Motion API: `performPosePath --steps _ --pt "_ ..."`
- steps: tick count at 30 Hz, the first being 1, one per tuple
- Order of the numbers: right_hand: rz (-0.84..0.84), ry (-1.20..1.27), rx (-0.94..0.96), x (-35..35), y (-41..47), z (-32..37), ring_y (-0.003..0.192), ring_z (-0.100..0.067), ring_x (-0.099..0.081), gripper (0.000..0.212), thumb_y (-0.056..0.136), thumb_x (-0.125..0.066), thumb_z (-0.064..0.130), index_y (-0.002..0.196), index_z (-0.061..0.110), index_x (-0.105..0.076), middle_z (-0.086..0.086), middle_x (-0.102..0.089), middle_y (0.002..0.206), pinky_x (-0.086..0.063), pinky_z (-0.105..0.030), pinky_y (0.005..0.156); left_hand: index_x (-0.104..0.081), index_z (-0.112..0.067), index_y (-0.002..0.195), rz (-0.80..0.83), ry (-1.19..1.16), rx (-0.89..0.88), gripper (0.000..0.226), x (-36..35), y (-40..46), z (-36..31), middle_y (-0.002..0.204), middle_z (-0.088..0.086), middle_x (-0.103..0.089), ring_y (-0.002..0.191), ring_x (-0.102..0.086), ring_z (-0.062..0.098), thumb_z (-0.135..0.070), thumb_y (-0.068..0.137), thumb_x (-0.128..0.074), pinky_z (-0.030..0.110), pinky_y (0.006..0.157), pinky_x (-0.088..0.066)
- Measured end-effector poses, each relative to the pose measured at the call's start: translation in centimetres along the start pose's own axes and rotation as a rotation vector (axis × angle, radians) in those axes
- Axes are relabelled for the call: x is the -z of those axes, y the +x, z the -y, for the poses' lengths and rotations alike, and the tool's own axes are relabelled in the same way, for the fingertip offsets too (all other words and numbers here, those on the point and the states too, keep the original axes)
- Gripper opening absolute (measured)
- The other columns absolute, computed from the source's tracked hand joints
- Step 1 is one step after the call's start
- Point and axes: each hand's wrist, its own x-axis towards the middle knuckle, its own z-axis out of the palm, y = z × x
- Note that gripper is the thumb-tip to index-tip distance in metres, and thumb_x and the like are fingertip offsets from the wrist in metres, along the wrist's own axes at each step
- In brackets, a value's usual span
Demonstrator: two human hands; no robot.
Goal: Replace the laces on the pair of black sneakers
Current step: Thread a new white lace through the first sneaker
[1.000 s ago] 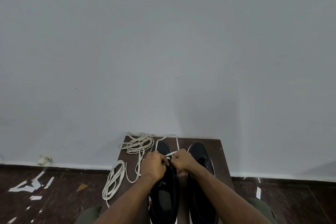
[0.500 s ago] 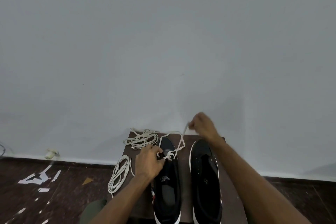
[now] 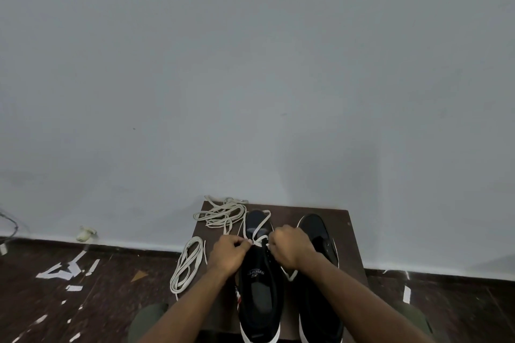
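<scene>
Two black sneakers stand side by side on a small dark wooden table (image 3: 344, 231), toes toward the wall. My left hand (image 3: 227, 252) pinches the white lace (image 3: 257, 232) at the left sneaker's (image 3: 260, 298) eyelets. My right hand (image 3: 292, 246) is curled over the same shoe's lacing and grips the lace there; a lace end hangs below it. A loop of this lace lies over the toe. The right sneaker (image 3: 317, 231) is partly hidden by my right forearm.
A loose pile of white lace (image 3: 221, 213) lies at the table's far left corner. Another coiled lace (image 3: 186, 264) hangs off the left edge. A grey wall rises just behind the table. White paper scraps (image 3: 67, 270) litter the dark floor at left.
My right hand, raised toward the wall pulling the lace half a second ago, has come back down onto the left sneaker's lacing. The left hand stays on the shoe.
</scene>
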Motion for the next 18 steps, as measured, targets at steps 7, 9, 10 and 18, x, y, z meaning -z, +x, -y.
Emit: performPosePath --steps 7,9,10,18 --pt "-0.437 0.834 -0.29 5.5 -0.1 -3.8 0.078 -0.024 -0.063 0.018 0.09 -0.052 0.019 0.074 0.016 -0.059 -0.003 -0.067 0.079 -0.05 -0.031 0.073 -0.069 -0.03 0.064 0.011 0.022 -0.003 0.026 0.2 0.4 0.3 0.062 -0.011 -0.065 0.069 -0.064 0.014 -0.034 0.089 -0.062 0.028 0.067 -0.047" --pt "-0.709 1.426 -0.347 8.5 -0.7 -5.8 0.079 -0.026 -0.067 0.02 0.09 -0.049 0.006 0.074 0.007 -0.061 -0.011 -0.07 0.077 -0.053 -0.031 0.075 -0.068 -0.028 0.065 0.01 0.02 0.0 0.027 0.1 0.5 0.4 0.061 -0.01 -0.064 0.067 -0.063 0.014 -0.033 0.09 -0.06 0.03 0.068 -0.048" --pt "-0.811 1.672 -0.351 9.9 -1.2 -6.8 0.076 -0.029 -0.069 0.018 0.089 -0.046 0.004 0.077 0.002 -0.06 -0.015 -0.07 0.075 -0.056 -0.034 0.075 -0.069 -0.028 0.067 0.01 0.017 0.002 0.025 0.1 0.5 0.4 0.062 -0.01 -0.064 0.067 -0.063 0.014 -0.032 0.09 -0.06 0.029 0.067 -0.048" --pt "-0.339 0.971 -0.313 5.8 -0.6 -5.9 0.074 -0.017 -0.061 0.018 0.09 -0.061 0.025 0.106 0.017 -0.061 -0.005 -0.063 0.087 -0.049 -0.029 0.071 -0.066 -0.015 0.063 0.002 -0.004 0.043 0.035 0.0 0.7 0.4 0.061 -0.002 -0.063 0.069 -0.061 0.021 -0.035 0.09 -0.059 0.033 0.07 -0.047"
